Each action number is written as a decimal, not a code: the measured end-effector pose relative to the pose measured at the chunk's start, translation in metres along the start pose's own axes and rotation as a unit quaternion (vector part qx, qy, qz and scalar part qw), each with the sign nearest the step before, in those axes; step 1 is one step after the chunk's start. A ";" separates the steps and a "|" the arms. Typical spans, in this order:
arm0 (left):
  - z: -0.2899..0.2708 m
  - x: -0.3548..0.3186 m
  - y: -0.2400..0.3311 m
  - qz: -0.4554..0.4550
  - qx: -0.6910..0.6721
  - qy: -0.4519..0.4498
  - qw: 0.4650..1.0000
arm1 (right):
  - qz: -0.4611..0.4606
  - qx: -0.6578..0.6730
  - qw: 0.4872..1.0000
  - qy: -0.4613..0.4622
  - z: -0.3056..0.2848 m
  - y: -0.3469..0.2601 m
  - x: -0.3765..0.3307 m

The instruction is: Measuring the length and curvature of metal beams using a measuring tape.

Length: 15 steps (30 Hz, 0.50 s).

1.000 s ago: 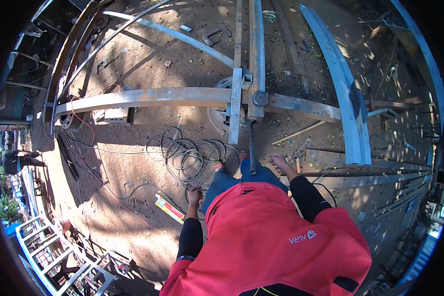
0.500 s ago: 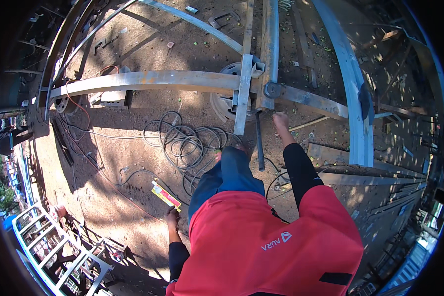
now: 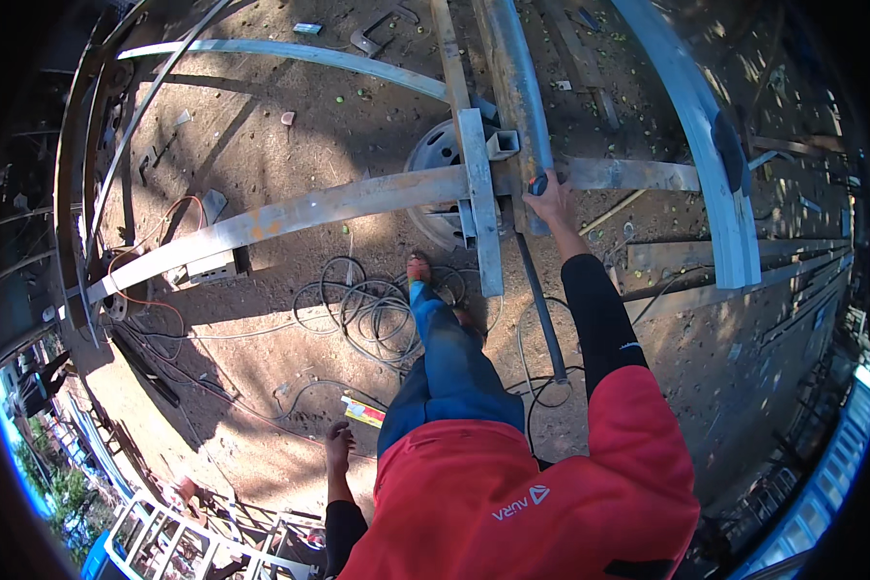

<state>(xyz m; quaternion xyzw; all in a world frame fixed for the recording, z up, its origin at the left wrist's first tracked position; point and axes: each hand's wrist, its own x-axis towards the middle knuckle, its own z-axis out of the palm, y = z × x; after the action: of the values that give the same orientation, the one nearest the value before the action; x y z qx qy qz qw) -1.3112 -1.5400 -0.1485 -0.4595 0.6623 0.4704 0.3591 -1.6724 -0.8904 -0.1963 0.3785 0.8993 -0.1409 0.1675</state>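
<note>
My right hand [image 3: 553, 203] reaches forward to the near end of a rusty steel beam [image 3: 512, 77]. Its fingers are closed round a small dark tape measure [image 3: 538, 183] with a touch of orange, at the top of the beam; the palm side is hidden. My left hand [image 3: 338, 446] hangs low by my left leg, fingers loosely apart, with nothing visible in it. Just beyond that hand, a yellow and red packet [image 3: 362, 411] lies on the ground, partly covered by my leg. A short galvanized bar [image 3: 480, 203] stands across the long flat cross beam [image 3: 358, 199], beside the rusty beam.
Coiled black cable [image 3: 362, 309] lies around my feet. A dark pipe [image 3: 541, 309] slants down from the beam's end. A wheel rim [image 3: 435, 155] sits under the cross beam. Wide galvanized channel [image 3: 691, 106] stands right; a white ladder-like frame [image 3: 179, 536] is at lower left.
My right hand has moved forward and closed on the tape measure that lay on the beam. I have stepped, one foot now showing ahead, and the view has shifted.
</note>
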 end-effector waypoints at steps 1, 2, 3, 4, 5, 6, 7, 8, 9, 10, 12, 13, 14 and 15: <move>-0.006 0.018 0.034 0.030 0.015 -0.008 0.999 | -0.013 -0.001 1.000 0.002 0.000 0.000 0.013; -0.014 0.025 0.073 0.053 0.032 -0.013 0.998 | 0.003 0.000 1.000 -0.007 0.003 -0.001 0.006; -0.028 0.039 0.099 0.081 0.051 -0.019 0.995 | 0.005 -0.005 1.000 -0.025 -0.005 -0.003 0.006; -0.048 0.053 0.126 0.109 0.068 -0.026 0.991 | 0.007 -0.011 0.999 -0.041 -0.013 -0.005 0.002; -0.058 0.066 0.157 0.134 0.060 -0.004 0.989 | 0.017 -0.020 0.999 -0.034 -0.022 0.013 -0.003; -0.066 0.074 0.186 0.160 0.051 0.017 0.986 | 0.031 -0.046 0.998 -0.043 -0.033 0.036 -0.011; -0.071 0.075 0.210 0.182 0.022 0.025 0.983 | 0.045 -0.070 0.995 -0.053 -0.046 0.058 -0.025; -0.075 0.077 0.234 0.206 -0.007 0.032 0.978 | 0.089 -0.075 0.991 -0.060 -0.063 0.077 -0.045; -0.075 0.076 0.251 0.209 -0.030 0.044 0.977 | 0.127 -0.078 0.986 -0.068 -0.076 0.091 -0.067; -0.079 0.080 0.258 0.211 -0.032 0.039 0.976 | 0.136 -0.073 0.985 -0.075 -0.086 0.109 -0.087; -0.086 0.099 0.257 0.163 0.000 -0.005 0.987 | 0.170 -0.073 0.979 -0.088 -0.101 0.145 -0.137; -0.091 0.116 0.249 0.149 0.009 -0.053 0.987 | 0.193 -0.078 0.973 -0.095 -0.107 0.159 -0.168; -0.092 0.129 0.241 0.127 0.047 -0.075 0.988 | 0.212 -0.088 0.969 -0.086 -0.111 0.171 -0.203; -0.095 0.144 0.231 0.100 0.075 -0.099 0.987 | 0.231 -0.096 0.965 -0.075 -0.116 0.179 -0.239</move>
<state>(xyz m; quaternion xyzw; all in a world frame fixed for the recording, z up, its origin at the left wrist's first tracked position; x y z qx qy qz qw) -1.5804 -1.6388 -0.1833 -0.3136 0.6994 0.4966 0.4073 -1.4076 -0.8772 -0.0170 0.5462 0.7817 -0.0397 0.2983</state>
